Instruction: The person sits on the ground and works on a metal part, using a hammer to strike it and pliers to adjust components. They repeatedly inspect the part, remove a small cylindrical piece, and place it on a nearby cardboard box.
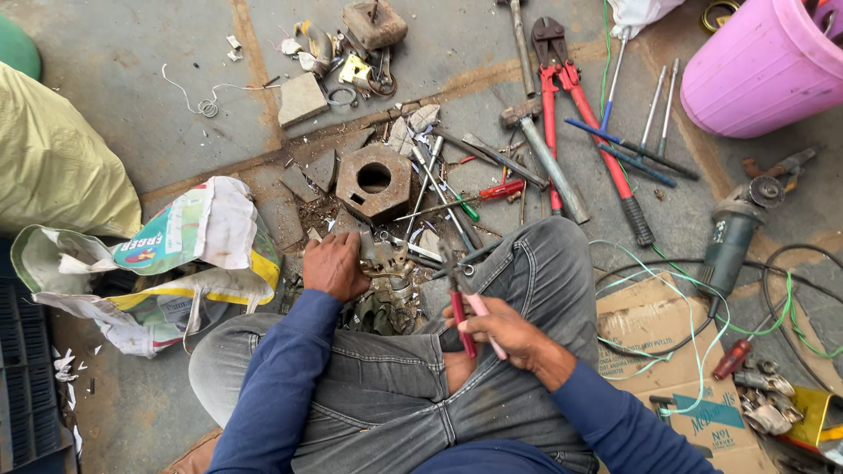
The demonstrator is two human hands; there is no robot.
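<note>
Overall, free floor is scarce: a hexagonal metal block (374, 181), bolt cutters (580, 105) and loose tools crowd the space ahead of the knees, a torn sack (189, 237) lies left. Left hand (334, 266) is clamped on a metal scrap piece (384, 257). Right hand (500, 329) is closed around red-handled pliers (458, 294), jaws just beside that piece
</note>
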